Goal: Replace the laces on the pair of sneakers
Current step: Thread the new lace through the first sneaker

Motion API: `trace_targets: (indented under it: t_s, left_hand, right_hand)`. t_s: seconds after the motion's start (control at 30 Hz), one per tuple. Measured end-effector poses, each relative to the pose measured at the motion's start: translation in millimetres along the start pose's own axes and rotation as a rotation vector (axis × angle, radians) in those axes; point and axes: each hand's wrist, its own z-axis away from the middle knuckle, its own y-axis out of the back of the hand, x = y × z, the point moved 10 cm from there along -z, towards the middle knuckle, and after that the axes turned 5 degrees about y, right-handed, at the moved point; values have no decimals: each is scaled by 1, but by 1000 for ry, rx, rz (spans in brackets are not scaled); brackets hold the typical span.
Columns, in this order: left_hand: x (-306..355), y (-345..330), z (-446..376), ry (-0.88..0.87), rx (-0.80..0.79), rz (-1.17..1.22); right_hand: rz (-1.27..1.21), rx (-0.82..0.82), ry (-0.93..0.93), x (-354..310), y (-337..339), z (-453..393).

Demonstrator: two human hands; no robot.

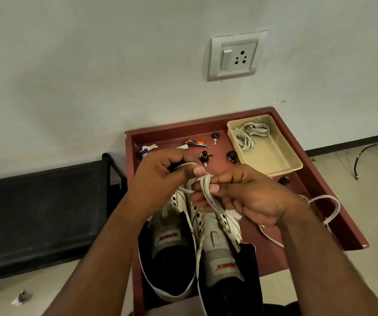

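Inspection at centre frame. My left hand [160, 172] is curled closed, pinching one run of the flat white shoelace [208, 195] between thumb and fingers. My right hand [240, 195] is also closed on it, the lace looped over my fingers and pinned under the thumb. Neither hand is free.

The pair of white and navy sneakers with grey tongues [190, 242] stands side by side at lower centre on the dark red wooden tray table [334, 201], directly below my hands. The lace runs down to the eyelets of the sneaker on the right of the frame; its tail trails off in a loop at the right, near the table's edge. I cannot tell whether I am drawing it out or threading it in.

More pale laces lie coiled in the shallow beige plastic tub [274, 165] at upper right.

Risks, in my judgement:
- The loop round my right fingers may cinch into a knot if I pull both ends at once.
- The trailing tail may snag on the table rim or slip over its edge.
- A sharp tug may tip the sneaker towards me.
- The small black knobs [232, 156] and keys behind my hands may catch the lace.
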Motion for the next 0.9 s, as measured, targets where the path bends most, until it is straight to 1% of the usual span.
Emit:
trace_targets:
  t_s: [0.07,0.1,0.17,0.23,0.27,0.33,0.4,0.43,0.47,0.5,0.53,0.57,0.6,0.67,0.73,0.8,0.9]
  left_hand:
    - [0,0,-1,4,13,69]
    - [-2,-3,-1,20,6,114]
    - [-7,-16,-2,64,-63,189]
    - [-6,-32,1,84,-167,225]
    - [-5,-37,3,69,-197,176]
    - [-2,-44,5,55,-234,-4]
    - [-6,-51,7,92,-294,-88]
    - [-8,-52,8,121,-312,-101]
    - [-10,-49,8,140,-308,-122]
    - [-10,-44,7,150,-287,-152]
    - [-12,-35,6,150,-247,-179]
    - [-11,-24,4,149,-200,-197]
    - [-11,-13,2,146,-152,-205]
    - [-3,2,1,94,-75,-222]
    - [12,5,2,-17,-47,-228]
    - [25,3,3,-107,-34,-223]
    - [24,8,2,-134,35,-108]
  right_hand:
    - [-138,-108,-35,3,-14,3]
    - [-237,-175,-12,0,-24,4]
    - [-440,-266,101,-15,-33,6]
    - [-595,-274,240,-29,-29,5]
    - [-653,-245,309,-35,-23,5]
    - [-730,-124,427,-47,-6,4]
    - [-711,61,506,-51,15,5]
    - [-634,170,509,-49,27,6]
    - [-475,282,490,-45,37,8]
    - [-242,367,445,-41,44,9]
    - [-32,393,393,-37,47,8]
    - [95,380,341,-31,47,6]
    - [149,345,288,-24,45,3]
    - [172,278,202,-16,37,0]
    - [146,181,118,-9,23,-3]
    - [67,68,31,2,8,-3]
    - [-86,-63,-69,8,-6,2]
